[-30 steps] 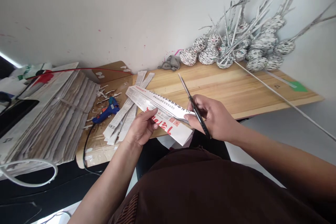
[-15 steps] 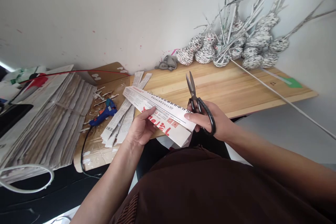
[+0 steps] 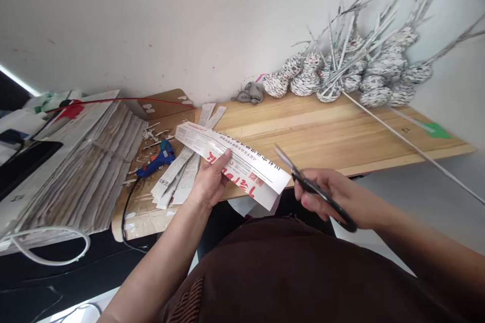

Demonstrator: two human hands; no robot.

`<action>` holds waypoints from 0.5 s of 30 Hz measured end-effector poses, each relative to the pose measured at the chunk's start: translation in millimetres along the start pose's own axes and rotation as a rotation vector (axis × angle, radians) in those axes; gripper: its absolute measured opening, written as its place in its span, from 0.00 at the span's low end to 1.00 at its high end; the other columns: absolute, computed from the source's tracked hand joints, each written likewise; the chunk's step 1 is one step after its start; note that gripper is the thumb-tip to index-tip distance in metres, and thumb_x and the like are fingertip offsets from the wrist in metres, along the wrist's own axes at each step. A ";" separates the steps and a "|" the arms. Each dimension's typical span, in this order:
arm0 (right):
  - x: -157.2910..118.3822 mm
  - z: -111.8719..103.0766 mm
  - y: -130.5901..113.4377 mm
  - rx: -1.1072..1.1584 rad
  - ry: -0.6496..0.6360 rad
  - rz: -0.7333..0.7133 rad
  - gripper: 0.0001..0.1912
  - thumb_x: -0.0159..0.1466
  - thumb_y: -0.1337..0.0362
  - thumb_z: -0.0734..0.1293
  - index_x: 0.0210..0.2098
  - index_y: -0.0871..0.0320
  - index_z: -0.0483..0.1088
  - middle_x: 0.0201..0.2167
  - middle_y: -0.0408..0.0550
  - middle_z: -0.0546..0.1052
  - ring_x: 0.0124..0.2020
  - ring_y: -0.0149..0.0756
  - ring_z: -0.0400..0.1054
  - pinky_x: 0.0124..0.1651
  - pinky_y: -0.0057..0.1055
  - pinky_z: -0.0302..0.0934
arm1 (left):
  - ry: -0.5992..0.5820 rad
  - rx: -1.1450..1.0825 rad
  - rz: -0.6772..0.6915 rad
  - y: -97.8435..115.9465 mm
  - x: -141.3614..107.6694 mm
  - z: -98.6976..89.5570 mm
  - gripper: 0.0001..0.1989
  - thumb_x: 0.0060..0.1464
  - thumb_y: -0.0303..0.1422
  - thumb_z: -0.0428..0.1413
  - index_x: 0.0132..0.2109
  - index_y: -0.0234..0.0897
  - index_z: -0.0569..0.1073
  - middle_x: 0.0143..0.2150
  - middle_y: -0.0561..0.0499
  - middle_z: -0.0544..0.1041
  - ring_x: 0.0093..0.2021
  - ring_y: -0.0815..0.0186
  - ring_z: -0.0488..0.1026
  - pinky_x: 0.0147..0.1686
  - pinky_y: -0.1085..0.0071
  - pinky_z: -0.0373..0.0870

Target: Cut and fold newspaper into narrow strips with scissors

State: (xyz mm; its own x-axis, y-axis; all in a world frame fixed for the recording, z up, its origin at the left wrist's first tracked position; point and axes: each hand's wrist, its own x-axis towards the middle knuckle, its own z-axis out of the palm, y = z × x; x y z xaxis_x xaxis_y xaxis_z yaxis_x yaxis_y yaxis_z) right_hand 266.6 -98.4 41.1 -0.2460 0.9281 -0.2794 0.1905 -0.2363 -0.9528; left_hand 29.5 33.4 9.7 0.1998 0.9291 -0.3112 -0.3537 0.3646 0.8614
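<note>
My left hand (image 3: 212, 176) grips a folded newspaper sheet (image 3: 242, 166) with red and black print, thumb on top and fingers underneath. The sheet slants from upper left to lower right above the table's front edge. Closed around the black handles of a pair of scissors (image 3: 318, 193) is my right hand (image 3: 329, 193), just right of the sheet's lower end. The blades, a little blurred, point up and left, apart from the paper. Behind my left hand, cut newspaper strips (image 3: 176, 179) lie in a loose fan on the table.
A blue glue gun (image 3: 157, 159) with a black cord lies among paper scraps on the left. Beside it stands a tall newspaper stack (image 3: 102, 171). Woven paper gourds (image 3: 305, 82) line the wall, and a long paper rod (image 3: 409, 142) crosses the wooden tabletop (image 3: 303, 126). A grey crumpled lump (image 3: 251, 93) sits nearby.
My right hand has let go of the sheet's corner and moved right and down with the scissors, whose blades have swung leftward. My left hand still holds the sheet. The view has shifted slightly.
</note>
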 end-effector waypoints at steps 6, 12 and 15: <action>-0.8 8.0 21.1 0.017 -0.161 0.123 0.24 0.59 0.47 0.75 0.27 0.57 0.63 0.20 0.37 0.64 0.21 0.25 0.56 0.23 0.25 0.48 | -0.100 0.055 0.104 -3.1 -1.7 -0.4 0.18 0.45 0.36 0.72 0.41 0.32 0.80 0.38 0.45 0.85 0.41 0.56 0.83 0.46 0.61 0.82; 1.3 7.3 27.0 0.001 -0.219 0.163 0.28 0.61 0.39 0.71 0.28 0.58 0.63 0.22 0.38 0.65 0.19 0.24 0.56 0.23 0.26 0.49 | -0.061 0.003 0.002 -1.0 -1.8 -1.1 0.19 0.45 0.39 0.73 0.41 0.33 0.79 0.37 0.46 0.84 0.41 0.57 0.83 0.45 0.62 0.82; -1.7 5.5 17.8 -0.023 -0.247 0.099 0.30 0.62 0.35 0.66 0.31 0.59 0.66 0.23 0.40 0.68 0.20 0.26 0.60 0.24 0.27 0.53 | -0.064 -0.025 -0.047 -2.3 -0.7 -1.0 0.22 0.44 0.44 0.72 0.40 0.33 0.78 0.37 0.46 0.84 0.39 0.58 0.82 0.44 0.61 0.82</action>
State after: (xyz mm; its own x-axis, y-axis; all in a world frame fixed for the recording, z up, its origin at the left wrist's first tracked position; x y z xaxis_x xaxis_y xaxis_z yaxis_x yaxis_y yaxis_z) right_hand 265.2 -105.8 23.9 -0.4489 0.8020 -0.3942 0.2457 -0.3134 -0.9173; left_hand 29.3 31.9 7.5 0.2742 0.9055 -0.3237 -0.3656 0.4095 0.8358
